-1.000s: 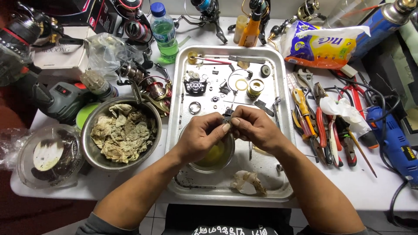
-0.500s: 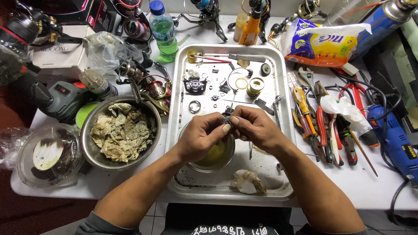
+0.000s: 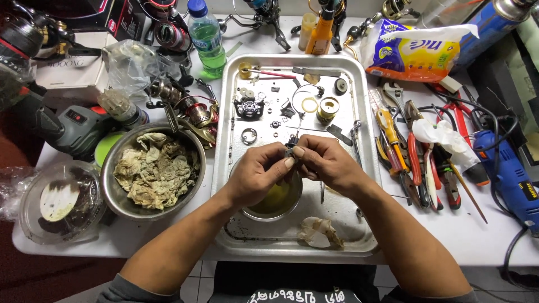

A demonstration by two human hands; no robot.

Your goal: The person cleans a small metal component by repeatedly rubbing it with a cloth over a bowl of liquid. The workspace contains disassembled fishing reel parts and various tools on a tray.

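- A crumpled, stained scrap of pale cloth lay at the near end of the rectangular metal tray, which sat on the white worktop.
- Just beyond it, a small round steel bowl of yellowish liquid stood in the tray, partly covered by the hands.
- The left hand and the right hand met above that bowl, fingertips pressed together, both pinching a small dark metal part between thumbs and forefingers; the part was held in the air over the tray's middle, not resting on anything.
- To the left of the tray, a large round steel bowl full of dirty, crumpled rags sat on the worktop, with a clear plastic lidded tub nearer the edge beside it.
- To the right, red-handled pliers and an orange-handled screwdriver lay side by side, and a blue power tool lay further right.
- Beyond the hands, loose parts were spread in the tray: a thin metal ring, a black geared housing and a brass-coloured spool.
- Farthest off stood a clear plastic bottle of green liquid with a blue cap and a yellow and white plastic bag.
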